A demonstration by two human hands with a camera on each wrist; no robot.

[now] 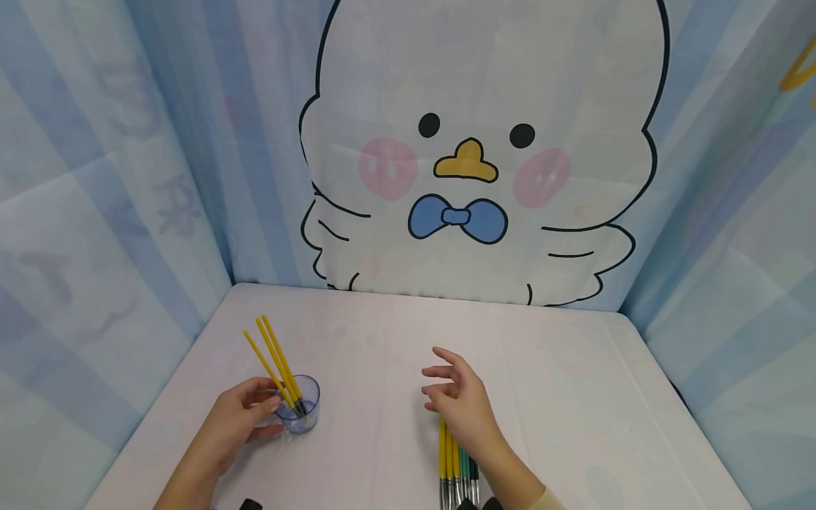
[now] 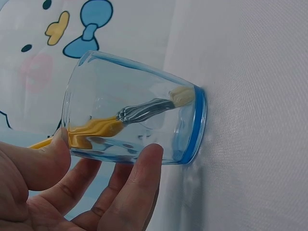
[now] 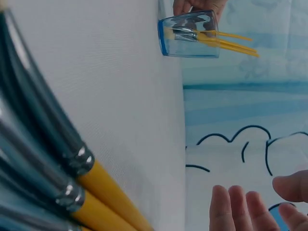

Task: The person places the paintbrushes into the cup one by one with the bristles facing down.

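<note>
On the left side of the table stands a clear bluish plastic cup (image 1: 309, 421) holding 3 paintbrushes (image 1: 281, 355) with yellow handles, bristles down. My left hand (image 1: 237, 419) grips the cup from its left side, thumb near the rim and fingers along the wall, as the left wrist view shows on the cup (image 2: 159, 134). Near the front edge lies a row of several paintbrushes (image 1: 449, 457), some yellow-handled, others green or dark. Above their handle ends hovers my right hand (image 1: 464, 405), fingers loosely extended, holding nothing. Close metal ferrules and yellow handles (image 3: 108, 197) fill part of the right wrist view.
A white cloth covers the table (image 1: 370, 368). Blue and white curtains (image 1: 127, 177) surround it on the left, back and right, the back one printed with a cartoon bird. Small black objects (image 1: 251, 504) show at the bottom edge of the head view.
</note>
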